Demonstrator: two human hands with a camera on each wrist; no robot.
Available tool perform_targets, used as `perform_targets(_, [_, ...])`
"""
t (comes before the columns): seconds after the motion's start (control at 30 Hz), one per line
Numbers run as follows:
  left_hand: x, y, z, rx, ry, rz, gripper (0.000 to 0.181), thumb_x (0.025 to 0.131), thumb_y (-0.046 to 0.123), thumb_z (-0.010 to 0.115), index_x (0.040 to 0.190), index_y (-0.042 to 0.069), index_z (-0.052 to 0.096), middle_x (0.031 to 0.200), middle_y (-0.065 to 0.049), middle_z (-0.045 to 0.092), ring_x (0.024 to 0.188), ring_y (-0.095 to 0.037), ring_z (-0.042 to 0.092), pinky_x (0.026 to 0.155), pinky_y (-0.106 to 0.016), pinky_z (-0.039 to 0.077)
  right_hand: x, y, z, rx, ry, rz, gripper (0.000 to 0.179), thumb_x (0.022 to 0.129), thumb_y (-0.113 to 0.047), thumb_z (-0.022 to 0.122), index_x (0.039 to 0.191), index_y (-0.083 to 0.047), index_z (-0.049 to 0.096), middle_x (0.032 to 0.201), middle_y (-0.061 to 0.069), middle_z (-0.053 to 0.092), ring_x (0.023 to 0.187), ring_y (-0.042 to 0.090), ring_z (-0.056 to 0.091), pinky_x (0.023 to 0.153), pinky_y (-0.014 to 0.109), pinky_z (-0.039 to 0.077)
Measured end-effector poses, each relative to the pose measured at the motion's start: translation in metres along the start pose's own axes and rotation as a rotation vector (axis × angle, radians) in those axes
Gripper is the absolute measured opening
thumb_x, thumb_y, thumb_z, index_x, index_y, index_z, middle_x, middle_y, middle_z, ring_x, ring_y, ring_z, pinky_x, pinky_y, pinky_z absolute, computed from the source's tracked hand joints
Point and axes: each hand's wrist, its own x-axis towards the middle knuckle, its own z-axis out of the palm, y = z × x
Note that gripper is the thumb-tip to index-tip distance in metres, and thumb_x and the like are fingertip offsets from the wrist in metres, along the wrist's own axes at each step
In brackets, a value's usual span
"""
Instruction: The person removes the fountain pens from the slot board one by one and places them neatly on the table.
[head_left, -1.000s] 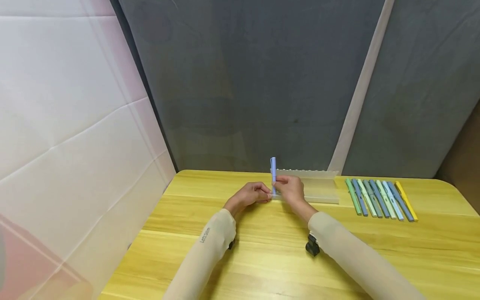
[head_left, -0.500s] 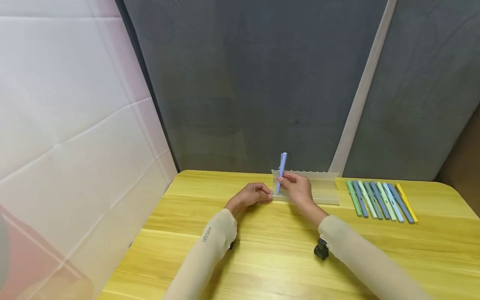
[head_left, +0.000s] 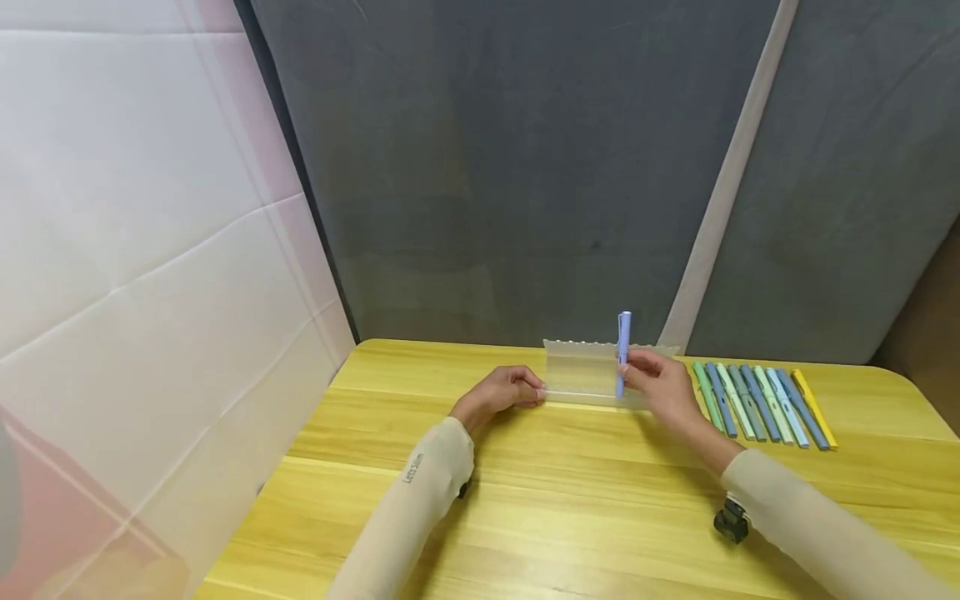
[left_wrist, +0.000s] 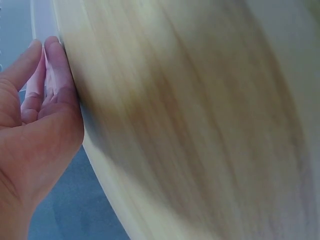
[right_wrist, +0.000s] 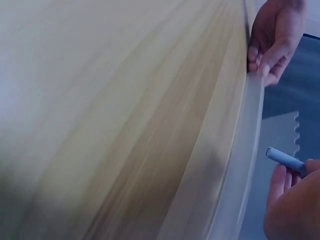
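Observation:
A clear plastic pen stand (head_left: 579, 367) with a notched top edge lies along the back of the wooden table. The left hand (head_left: 498, 392) pinches the left end of its front strip between thumb and fingers, also visible at the top of the right wrist view. With thumb and fingertips, the right hand (head_left: 663, 388) holds a lavender pen (head_left: 624, 332) upright, clip to the left, in front of the stand's right half. In the right wrist view the pen's lower end (right_wrist: 272, 153) points past the fingers toward the front strip (right_wrist: 245, 135).
To the right of the stand, several pens (head_left: 757, 402) in greens, blues and yellow lie side by side in a row. A dark grey cloth partition (head_left: 480, 167) rises behind the table, and a white fabric panel (head_left: 135, 208) stands at the left.
The right hand has moved right along the stand with the lavender pen, from its left end to its right half. The pen tilted midway and is upright again. The left hand stays put.

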Motion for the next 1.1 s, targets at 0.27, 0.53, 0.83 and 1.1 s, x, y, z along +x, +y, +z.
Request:
perform_targets(0.27, [-0.002,0.001,-0.001,0.011,-0.006,0.005,0.017,0.100,0.003,0.069,0.115,-0.005,0.068,0.101,-0.007,0.073,0.091,-0.010,0.072,0.099,-0.034,0.061,-0.013,0.015,-0.048,-0.021,0.004,-0.028,0.043,0.104,-0.012,0.068,0.138,0.013,0.060,0.098,-0.025,0.072,0.089,-0.009,0.067,0.082,0.018,0.061])
perform_targets(0.53, [-0.003,0.000,-0.004,0.005,0.006,0.010,0.014,0.100,0.001,0.069,0.112,-0.004,0.069,0.102,-0.005,0.072,0.092,-0.009,0.071,0.100,-0.035,0.061,-0.021,0.023,-0.089,-0.136,0.080,-0.018,0.045,0.107,-0.018,0.065,0.138,0.013,0.059,0.091,-0.029,0.067,0.083,-0.009,0.066,0.076,0.015,0.060])
perform_targets(0.83, [-0.002,-0.003,-0.005,0.004,0.013,0.008,0.013,0.099,0.001,0.070,0.111,-0.003,0.069,0.098,-0.002,0.072,0.089,-0.007,0.070,0.099,-0.033,0.061,-0.029,0.037,-0.124,-0.199,0.138,-0.019,0.048,0.106,-0.023,0.066,0.142,0.007,0.054,0.091,-0.028,0.063,0.079,-0.008,0.066,0.071,0.014,0.059])
perform_targets(1.1, [0.001,-0.004,-0.006,-0.001,0.014,0.015,0.012,0.099,0.001,0.069,0.111,-0.003,0.068,0.100,-0.003,0.071,0.091,-0.008,0.071,0.100,-0.035,0.061,-0.031,0.043,-0.164,-0.161,0.158,-0.020,0.020,0.104,-0.018,0.068,0.122,-0.025,0.060,0.086,-0.029,0.066,0.075,-0.005,0.068,0.067,0.015,0.059])
